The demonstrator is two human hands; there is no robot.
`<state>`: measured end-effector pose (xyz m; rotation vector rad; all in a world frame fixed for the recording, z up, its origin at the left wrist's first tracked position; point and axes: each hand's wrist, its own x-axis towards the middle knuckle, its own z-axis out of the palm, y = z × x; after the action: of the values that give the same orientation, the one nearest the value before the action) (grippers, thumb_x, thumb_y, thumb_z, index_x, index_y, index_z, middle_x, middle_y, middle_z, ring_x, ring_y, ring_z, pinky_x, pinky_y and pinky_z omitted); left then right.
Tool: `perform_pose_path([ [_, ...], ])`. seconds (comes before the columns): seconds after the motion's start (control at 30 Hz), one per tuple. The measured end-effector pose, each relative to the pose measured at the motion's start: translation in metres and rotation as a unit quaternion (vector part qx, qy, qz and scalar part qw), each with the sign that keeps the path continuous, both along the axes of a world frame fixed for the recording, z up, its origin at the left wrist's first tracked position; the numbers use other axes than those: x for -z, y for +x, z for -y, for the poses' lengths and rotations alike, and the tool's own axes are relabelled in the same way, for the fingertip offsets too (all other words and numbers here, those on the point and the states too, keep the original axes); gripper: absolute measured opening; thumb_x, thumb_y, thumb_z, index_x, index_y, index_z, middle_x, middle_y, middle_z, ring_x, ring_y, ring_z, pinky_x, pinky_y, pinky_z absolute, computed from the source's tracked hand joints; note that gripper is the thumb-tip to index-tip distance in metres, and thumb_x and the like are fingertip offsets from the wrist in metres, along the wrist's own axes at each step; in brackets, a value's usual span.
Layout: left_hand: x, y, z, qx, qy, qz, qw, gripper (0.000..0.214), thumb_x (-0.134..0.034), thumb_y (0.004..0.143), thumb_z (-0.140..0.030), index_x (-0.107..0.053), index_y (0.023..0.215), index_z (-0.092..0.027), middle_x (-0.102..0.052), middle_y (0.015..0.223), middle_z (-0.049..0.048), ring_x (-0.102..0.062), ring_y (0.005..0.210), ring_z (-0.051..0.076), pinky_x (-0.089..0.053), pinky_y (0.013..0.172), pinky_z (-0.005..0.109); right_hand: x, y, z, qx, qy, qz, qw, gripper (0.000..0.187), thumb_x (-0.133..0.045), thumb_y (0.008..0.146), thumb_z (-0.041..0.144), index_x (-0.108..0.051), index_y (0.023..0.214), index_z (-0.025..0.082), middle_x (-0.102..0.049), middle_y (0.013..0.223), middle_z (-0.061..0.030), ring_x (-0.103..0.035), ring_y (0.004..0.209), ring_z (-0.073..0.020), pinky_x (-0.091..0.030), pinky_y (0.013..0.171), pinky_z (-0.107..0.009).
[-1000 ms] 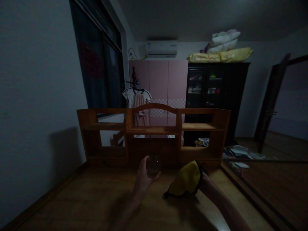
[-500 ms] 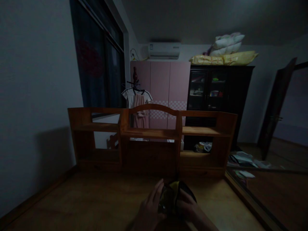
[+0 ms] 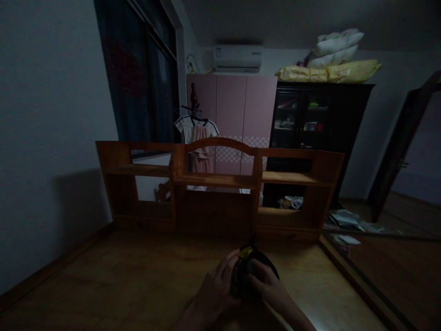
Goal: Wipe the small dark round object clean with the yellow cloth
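Observation:
Between my hands, low in the middle of the view, is a dark, rounded object (image 3: 241, 278) with a shiny surface and a yellow patch (image 3: 245, 252) at its top edge. It is too dim to tell its kind. My left hand (image 3: 218, 282) is closed against its left side, fingers pointing up along it. My right hand (image 3: 266, 279) has its fingers bent and pressed together over the object's middle, with a dark curved edge showing behind the knuckles. Both hands are just above the wooden desk top (image 3: 144, 271).
A wooden shelf unit (image 3: 213, 180) stands along the desk's far edge. A wall (image 3: 44, 151) closes off the left side. Beyond are a pink wardrobe (image 3: 230, 105), hanging clothes (image 3: 198, 133), a black cabinet (image 3: 344, 115) and papers (image 3: 346, 216) lying low at the right.
The view has tipped downward a little, so the room sits higher. My right fingers have moved inward over the object, and less of the yellow part shows.

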<state>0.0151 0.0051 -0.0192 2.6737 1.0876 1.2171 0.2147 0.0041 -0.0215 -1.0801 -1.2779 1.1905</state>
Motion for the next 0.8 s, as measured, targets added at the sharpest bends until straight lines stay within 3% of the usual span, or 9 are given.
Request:
perform_pose_path([
  [0.13, 0.004, 0.002, 0.005, 0.013, -0.004, -0.042, 0.999, 0.094, -0.072, 0.062, -0.014, -0.02, 0.14, -0.02, -0.043, 0.139, 0.0134, -0.045, 0.126, 0.029, -0.045, 0.101, 0.043, 0.006, -0.003, 0.001, -0.071, 0.096, 0.099, 0.988, 0.028, -0.062, 0.079, 0.035, -0.063, 0.099, 0.016, -0.067, 0.094, -0.0065, -0.062, 0.092, -0.0237, -0.05, 0.08, -0.033],
  [0.33, -0.006, 0.003, 0.017, 0.023, -0.009, -0.091, 0.996, 0.093, -0.069, 0.069, -0.012, -0.016, 0.144, -0.026, -0.031, 0.147, 0.0099, -0.039, 0.13, 0.027, -0.045, 0.1, 0.041, -0.002, -0.01, 0.013, 0.055, 0.212, 0.272, 0.937, 0.013, -0.053, 0.083, 0.026, -0.06, 0.085, 0.016, -0.065, 0.079, -0.0067, -0.06, 0.071, -0.0184, -0.047, 0.066, -0.027],
  [0.5, -0.014, 0.003, 0.019, 0.031, -0.01, -0.071, 0.997, 0.089, -0.07, 0.07, -0.013, -0.022, 0.142, -0.032, -0.03, 0.147, 0.0064, -0.041, 0.129, 0.026, -0.044, 0.101, 0.042, -0.01, -0.013, 0.019, 0.075, 0.218, 0.319, 0.92, 0.016, -0.046, 0.087, 0.026, -0.058, 0.081, 0.018, -0.066, 0.071, -0.0056, -0.06, 0.061, -0.0163, -0.043, 0.057, -0.024],
  [0.8, -0.002, 0.0, 0.009, -0.022, -0.138, 0.099, 0.985, 0.091, -0.084, 0.053, -0.034, -0.036, 0.13, -0.027, -0.054, 0.124, 0.0073, -0.055, 0.112, 0.027, -0.047, 0.096, 0.04, -0.007, -0.009, 0.013, 0.144, 0.217, 0.379, 0.888, 0.02, -0.043, 0.09, 0.025, -0.059, 0.078, 0.02, -0.067, 0.071, -0.0041, -0.063, 0.061, -0.0173, -0.041, 0.056, -0.024],
])
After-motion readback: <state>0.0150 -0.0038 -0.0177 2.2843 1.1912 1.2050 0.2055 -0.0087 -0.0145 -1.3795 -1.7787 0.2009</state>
